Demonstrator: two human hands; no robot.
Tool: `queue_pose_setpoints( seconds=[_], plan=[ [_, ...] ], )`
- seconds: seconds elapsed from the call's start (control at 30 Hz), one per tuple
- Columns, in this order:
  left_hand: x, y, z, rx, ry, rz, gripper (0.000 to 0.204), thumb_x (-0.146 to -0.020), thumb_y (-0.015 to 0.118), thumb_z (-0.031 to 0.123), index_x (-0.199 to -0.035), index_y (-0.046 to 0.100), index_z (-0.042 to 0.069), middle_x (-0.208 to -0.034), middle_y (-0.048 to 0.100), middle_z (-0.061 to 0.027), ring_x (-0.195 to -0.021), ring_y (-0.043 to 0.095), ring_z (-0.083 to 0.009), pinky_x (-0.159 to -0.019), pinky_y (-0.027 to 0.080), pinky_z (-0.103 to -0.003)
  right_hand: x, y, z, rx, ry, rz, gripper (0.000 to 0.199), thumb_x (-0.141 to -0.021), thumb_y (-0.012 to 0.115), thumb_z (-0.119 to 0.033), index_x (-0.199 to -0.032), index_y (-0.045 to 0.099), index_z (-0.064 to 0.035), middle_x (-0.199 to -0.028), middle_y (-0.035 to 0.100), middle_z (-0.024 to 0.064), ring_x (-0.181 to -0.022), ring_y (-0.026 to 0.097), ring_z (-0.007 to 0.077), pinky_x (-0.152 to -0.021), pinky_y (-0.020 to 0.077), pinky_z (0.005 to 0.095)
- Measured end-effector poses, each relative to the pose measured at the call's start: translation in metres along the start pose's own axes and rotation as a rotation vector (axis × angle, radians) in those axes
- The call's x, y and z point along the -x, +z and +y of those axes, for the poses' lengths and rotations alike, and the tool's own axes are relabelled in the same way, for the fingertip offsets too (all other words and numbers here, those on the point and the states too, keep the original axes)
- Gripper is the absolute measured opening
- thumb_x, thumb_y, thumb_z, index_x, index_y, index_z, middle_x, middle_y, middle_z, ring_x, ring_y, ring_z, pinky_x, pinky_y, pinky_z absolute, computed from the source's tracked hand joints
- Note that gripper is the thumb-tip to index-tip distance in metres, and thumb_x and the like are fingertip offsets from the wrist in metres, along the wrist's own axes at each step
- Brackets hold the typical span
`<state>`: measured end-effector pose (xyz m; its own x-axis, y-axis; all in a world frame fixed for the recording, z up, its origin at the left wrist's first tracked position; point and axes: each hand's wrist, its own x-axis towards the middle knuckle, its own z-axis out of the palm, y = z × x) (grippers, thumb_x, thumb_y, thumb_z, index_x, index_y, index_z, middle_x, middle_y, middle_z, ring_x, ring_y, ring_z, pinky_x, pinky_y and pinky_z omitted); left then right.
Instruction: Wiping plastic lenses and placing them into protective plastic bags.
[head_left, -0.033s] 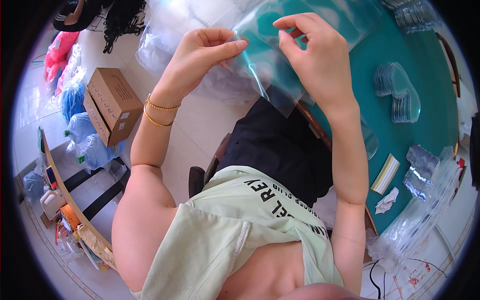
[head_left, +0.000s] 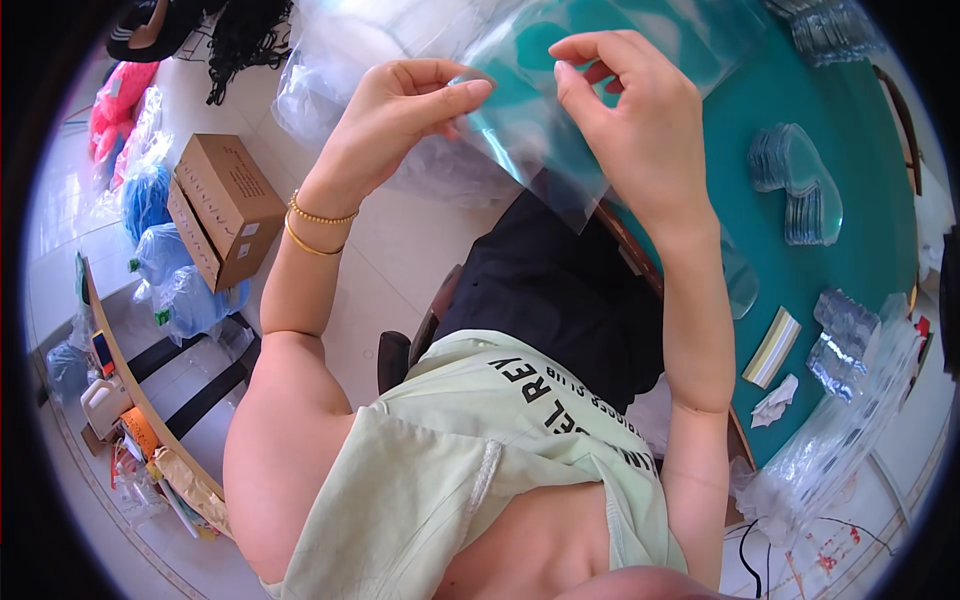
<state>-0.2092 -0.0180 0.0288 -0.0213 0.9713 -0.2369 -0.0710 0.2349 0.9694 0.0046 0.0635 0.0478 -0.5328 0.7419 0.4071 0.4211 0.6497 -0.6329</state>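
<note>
A clear plastic sheet (head_left: 520, 140) with large rounded cut shapes hangs over the near left edge of the green table, its lower corner above my lap. My left hand (head_left: 415, 100) pinches the sheet's left edge between thumb and fingers. Over the sheet, to the right, is my right hand (head_left: 630, 110). Its thumb and forefinger tips come together in a pinch and the other fingers curl in. Whatever those tips grip is too clear to make out. Behind the sheet lies a heap of crumpled clear plastic (head_left: 340, 60).
On the green table (head_left: 870, 200) lie stacked clear curved pieces (head_left: 800, 185), a striped strip (head_left: 771, 347), crumpled white paper (head_left: 775, 400) and more stacked clear pieces (head_left: 845, 340). A cardboard box (head_left: 225, 210) stands on the floor to the left, near a cluttered shelf (head_left: 150, 400).
Both hands keep nearly the same place. The right hand has shifted very slightly downward, and the sheet's hanging lower corner has swung a little, its bright reflection changing.
</note>
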Motion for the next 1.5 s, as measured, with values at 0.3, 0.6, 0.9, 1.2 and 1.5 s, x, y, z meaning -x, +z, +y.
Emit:
queue_pose_setpoints(
  seconds=[0.3,0.6,0.9,1.2,1.5],
  plan=[
    [0.017,-0.008,-0.015,0.194,0.013,-0.085,0.022,-0.097,0.068,0.013,-0.110,0.071,-0.004,-0.094,0.072,-0.0089,-0.080,0.069,-0.0113,-0.072,0.057,-0.021,0.028,0.012,-0.033,-0.275,0.136,-0.041,0.017,-0.088,0.075,-0.016,-0.097,0.073,-0.0020,-0.083,0.072,0.0058,-0.070,0.065,0.0117,-0.066,0.0517,0.0249],
    [0.016,0.004,-0.021,0.044,0.089,-0.037,0.018,-0.095,0.069,0.014,-0.099,0.072,-0.004,-0.084,0.070,-0.0055,-0.075,0.065,-0.0096,-0.067,0.053,-0.022,0.027,-0.004,-0.018,-0.488,0.418,-0.034,0.015,-0.091,0.072,-0.012,-0.093,0.075,0.0023,-0.077,0.071,0.0038,-0.071,0.064,0.0079,-0.066,0.0499,0.0217],
    [0.043,0.007,-0.043,-0.554,0.155,0.546,0.020,-0.088,0.078,0.012,-0.100,0.070,-0.002,-0.089,0.066,-0.0026,-0.077,0.059,-0.0052,-0.064,0.047,-0.020,0.075,-0.080,0.013,-0.800,0.213,0.735,0.014,-0.095,0.067,-0.008,-0.096,0.070,0.0058,-0.081,0.069,0.0064,-0.070,0.060,0.0096,-0.063,0.0457,0.0222],
    [0.051,0.116,-0.012,0.758,0.187,-0.289,0.020,-0.093,0.070,0.012,-0.100,0.054,0.002,-0.093,0.059,-0.0067,-0.081,0.058,-0.0170,-0.072,0.048,-0.027,0.129,-0.030,-0.030,0.199,-0.380,0.338,0.032,-0.076,0.087,-0.011,-0.103,0.071,-0.0125,-0.085,0.061,-0.0037,-0.068,0.055,0.0156,-0.067,0.0429,0.0312],
    [0.027,0.155,-0.029,0.539,0.075,-0.572,0.018,-0.088,0.072,-0.002,-0.098,0.057,-0.003,-0.091,0.063,-0.0113,-0.079,0.060,-0.0158,-0.072,0.051,-0.028,0.240,-0.097,-0.002,-0.398,0.560,0.724,0.065,-0.085,0.074,-0.055,-0.112,0.048,-0.0014,-0.079,0.050,0.0034,-0.066,0.042,0.0100,-0.059,0.0332,0.0233]
  ],
)
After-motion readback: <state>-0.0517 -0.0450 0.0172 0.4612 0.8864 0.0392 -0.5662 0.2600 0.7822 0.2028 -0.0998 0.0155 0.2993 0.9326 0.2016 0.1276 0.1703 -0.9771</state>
